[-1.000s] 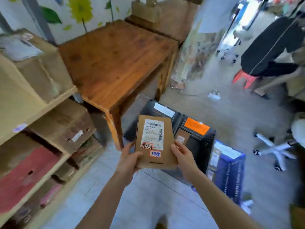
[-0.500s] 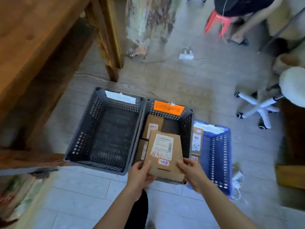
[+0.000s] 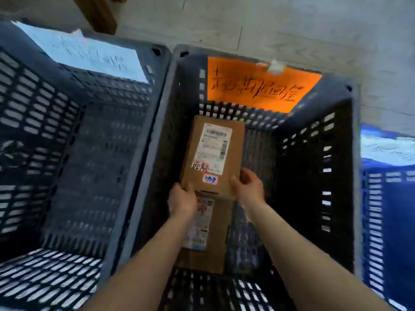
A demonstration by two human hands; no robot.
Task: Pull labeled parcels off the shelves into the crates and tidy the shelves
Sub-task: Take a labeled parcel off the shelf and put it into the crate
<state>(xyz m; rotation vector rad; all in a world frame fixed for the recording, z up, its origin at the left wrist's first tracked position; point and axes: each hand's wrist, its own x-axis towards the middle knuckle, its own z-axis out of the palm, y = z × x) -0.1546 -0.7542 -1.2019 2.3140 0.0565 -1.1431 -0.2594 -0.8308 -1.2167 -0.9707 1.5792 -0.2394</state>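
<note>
A brown cardboard parcel with a white shipping label and red and blue stickers is deep inside the middle dark crate, which carries an orange handwritten tag. My left hand grips the parcel's near left corner and my right hand grips its near right corner. Another labelled parcel lies on the crate floor beneath, partly covered by my left forearm.
A dark crate with a white paper tag stands to the left, nothing visible inside it. A blue crate stands at the right edge. A wooden table leg and grey floor tiles lie beyond the crates.
My view has dropped down close over the crates. Both hands have lowered the parcel from above the middle crate's near rim down into that crate.
</note>
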